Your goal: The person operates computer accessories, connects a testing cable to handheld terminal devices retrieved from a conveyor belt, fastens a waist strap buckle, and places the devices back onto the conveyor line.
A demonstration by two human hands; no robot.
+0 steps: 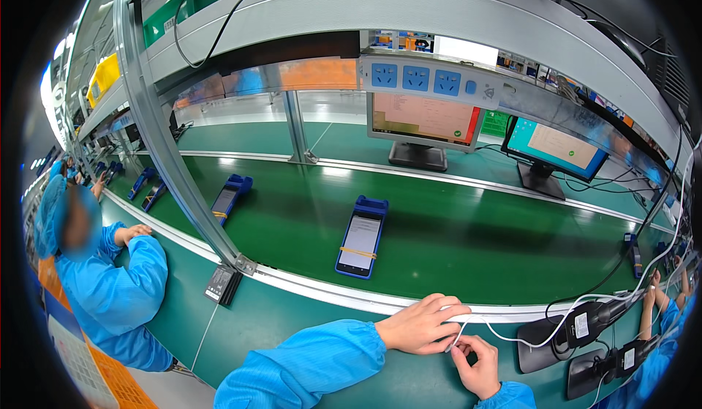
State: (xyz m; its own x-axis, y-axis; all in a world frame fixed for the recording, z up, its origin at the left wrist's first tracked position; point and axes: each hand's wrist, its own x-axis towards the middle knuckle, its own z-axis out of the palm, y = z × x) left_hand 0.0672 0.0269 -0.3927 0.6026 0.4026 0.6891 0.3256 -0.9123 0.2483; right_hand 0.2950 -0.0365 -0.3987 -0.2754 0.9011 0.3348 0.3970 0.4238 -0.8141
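Low and right of centre, my left hand (423, 325) rests over the near edge of the belt, its fingers bent around a thin white cable (504, 336). Just below it, my right hand (477, 366) pinches the same cable between thumb and forefinger. A short piece of cable shows between the two hands. From there the cable runs right, toward two black stands (537, 345) on the bench. The cable's tip is too small to make out. Beyond my hands, a blue handheld terminal (361, 237) with a yellow band lies screen up on the green belt (468, 244).
More blue terminals (231, 198) lie along the belt to the left. A metal post (172, 134) stands beside a stack of dark flat packs (222, 284). Behind are two monitors (424, 118) below a socket strip (417, 77). Co-workers in blue (110, 277) sit at both sides.
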